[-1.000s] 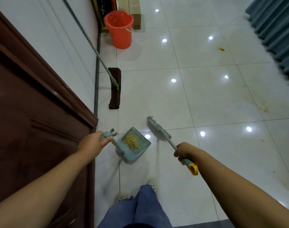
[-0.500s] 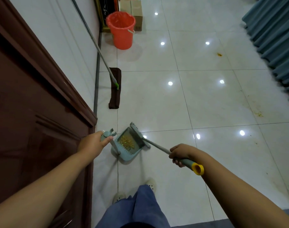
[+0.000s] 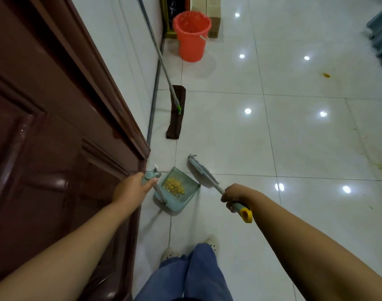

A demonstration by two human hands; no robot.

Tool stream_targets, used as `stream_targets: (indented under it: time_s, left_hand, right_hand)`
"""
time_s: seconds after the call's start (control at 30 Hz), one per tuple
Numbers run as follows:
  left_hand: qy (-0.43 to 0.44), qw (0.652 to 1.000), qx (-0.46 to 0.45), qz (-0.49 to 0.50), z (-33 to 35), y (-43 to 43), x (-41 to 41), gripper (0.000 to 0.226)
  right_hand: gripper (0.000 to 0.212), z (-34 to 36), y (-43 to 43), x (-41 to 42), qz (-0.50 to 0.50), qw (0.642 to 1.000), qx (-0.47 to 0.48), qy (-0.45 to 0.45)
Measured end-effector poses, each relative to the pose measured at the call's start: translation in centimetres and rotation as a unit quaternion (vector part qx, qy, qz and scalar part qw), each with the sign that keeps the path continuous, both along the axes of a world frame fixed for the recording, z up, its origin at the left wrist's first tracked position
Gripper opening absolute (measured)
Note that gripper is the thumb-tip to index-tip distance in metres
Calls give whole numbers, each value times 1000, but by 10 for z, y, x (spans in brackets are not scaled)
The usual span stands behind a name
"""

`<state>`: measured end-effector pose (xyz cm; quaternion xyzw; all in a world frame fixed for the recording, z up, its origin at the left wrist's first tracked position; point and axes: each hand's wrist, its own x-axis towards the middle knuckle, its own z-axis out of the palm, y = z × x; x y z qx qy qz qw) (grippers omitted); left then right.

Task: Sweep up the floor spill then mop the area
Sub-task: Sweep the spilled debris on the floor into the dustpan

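Both hands are clenched on tools: the left hand (image 3: 132,189) grips the top of the dustpan (image 3: 178,191) handle at lower centre of the frame, and the right hand (image 3: 234,195) grips the broom (image 3: 204,172) shaft near its yellow end cap. Holding the pan by its upright handle probably keeps its lip flat on the floor (image 3: 294,148) while the person stands; the broom head lies just beside the pan's open edge, apart from it, seemingly placed to push more in. A yellow heap of spill (image 3: 174,186) sits inside the pan, so most sweeping looks done. Faint yellow smears and one orange speck (image 3: 326,75) lie at the right of the frame, which suits mopping next. A mop (image 3: 176,111) leans on the wall at upper centre, its handle cut off by the top edge, below a red bucket (image 3: 191,35). Whether the bucket holds water cannot be made out, and the broom bristles are blurred.
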<state>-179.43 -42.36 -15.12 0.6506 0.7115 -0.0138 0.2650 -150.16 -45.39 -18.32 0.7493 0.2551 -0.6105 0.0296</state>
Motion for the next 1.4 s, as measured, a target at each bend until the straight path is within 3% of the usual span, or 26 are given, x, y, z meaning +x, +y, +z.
stream_targets:
  time_s: [0.2,0.53,0.73,0.9,1.2,1.4]
  left_hand:
    - [-6,1000,0,-2,0,0,-2,45]
    - [7,1000,0,-17,24,7,26,43]
    - [-38,999,21,-5,45,20,55,37]
    - [-44,998,48,3,57,35,86,44]
    - [-71,995,74,13,69,68,123,49]
    - [-57,995,85,6,73,119,145,46]
  right_hand:
    - [24,21,-10,-1,-12,998,-27,61]
    - [39,67,-19,29,-18,998,18,56]
    - [12,88,-16,65,-6,998,45,34]
    - [28,99,-10,97,-5,998,70,2]
    - [4,105,16,129,-17,995,92,-23]
    - [11,113,57,139,-22,994,102,-33]
